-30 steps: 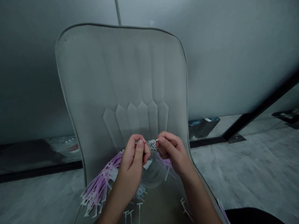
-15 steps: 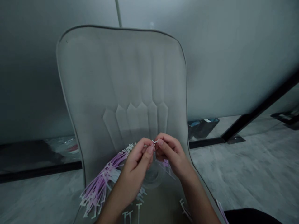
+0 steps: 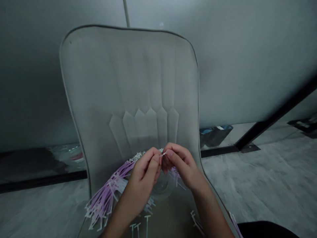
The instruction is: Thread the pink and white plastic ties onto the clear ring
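My left hand (image 3: 145, 168) and my right hand (image 3: 182, 163) meet above the chair seat, each closed in a pinch. Between their fingertips runs a small thin white piece (image 3: 163, 154); its ends are hidden in the fingers. Below them sits a clear round container (image 3: 162, 191), partly covered by my hands. Beside my left forearm lies a bundle of thin purple sticks (image 3: 106, 195) with white T-shaped ends. A few purple sticks (image 3: 177, 175) show behind my right hand. Loose white T-ended sticks (image 3: 147, 221) lie near the front of the seat.
The grey padded chair (image 3: 138, 76) has a tall backrest in front of a pale panel (image 3: 247, 59). A black metal frame (image 3: 257, 129) stands at the right, near a dark bag (image 3: 215, 135). Clear plastic wrapping (image 3: 65, 157) lies at the left.
My fingertips have drawn slightly apart, and more of the thin white piece shows between them. My left hand has shifted a little left and down. The sticks lie as before.
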The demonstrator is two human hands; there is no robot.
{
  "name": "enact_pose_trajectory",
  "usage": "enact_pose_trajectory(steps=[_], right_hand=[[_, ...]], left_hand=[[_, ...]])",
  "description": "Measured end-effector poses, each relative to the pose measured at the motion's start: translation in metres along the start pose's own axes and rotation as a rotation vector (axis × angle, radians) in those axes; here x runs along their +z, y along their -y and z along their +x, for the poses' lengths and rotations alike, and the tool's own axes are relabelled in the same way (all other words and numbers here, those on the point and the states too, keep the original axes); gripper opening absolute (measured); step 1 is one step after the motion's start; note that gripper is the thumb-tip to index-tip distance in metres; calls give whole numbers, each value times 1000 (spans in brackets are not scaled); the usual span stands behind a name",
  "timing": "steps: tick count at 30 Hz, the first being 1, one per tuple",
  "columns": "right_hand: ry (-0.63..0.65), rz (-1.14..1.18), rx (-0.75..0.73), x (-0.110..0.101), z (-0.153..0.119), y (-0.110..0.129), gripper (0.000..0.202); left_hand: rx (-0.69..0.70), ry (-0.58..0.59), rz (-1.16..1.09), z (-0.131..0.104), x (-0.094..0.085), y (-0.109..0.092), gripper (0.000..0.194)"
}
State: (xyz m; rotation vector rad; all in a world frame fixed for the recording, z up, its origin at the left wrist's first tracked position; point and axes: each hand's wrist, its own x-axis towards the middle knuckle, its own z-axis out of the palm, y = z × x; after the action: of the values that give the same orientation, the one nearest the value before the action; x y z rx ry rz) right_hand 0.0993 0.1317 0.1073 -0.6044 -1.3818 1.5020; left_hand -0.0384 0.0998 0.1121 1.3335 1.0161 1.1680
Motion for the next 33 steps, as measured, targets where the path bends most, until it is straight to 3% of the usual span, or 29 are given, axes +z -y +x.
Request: enact_pose_trajectory(steps=[14,24,33], right_hand=[[38,11,-85,0,0,-5,27],[14,4,-80,2,0,-3,28],[18,-9,-91,1,0,-4,30]], left_hand=[[83,-14,63,4,-1,2,30],[175,-60,227,5,-2,7,26],[206,-90,225,6,1,7,26]])
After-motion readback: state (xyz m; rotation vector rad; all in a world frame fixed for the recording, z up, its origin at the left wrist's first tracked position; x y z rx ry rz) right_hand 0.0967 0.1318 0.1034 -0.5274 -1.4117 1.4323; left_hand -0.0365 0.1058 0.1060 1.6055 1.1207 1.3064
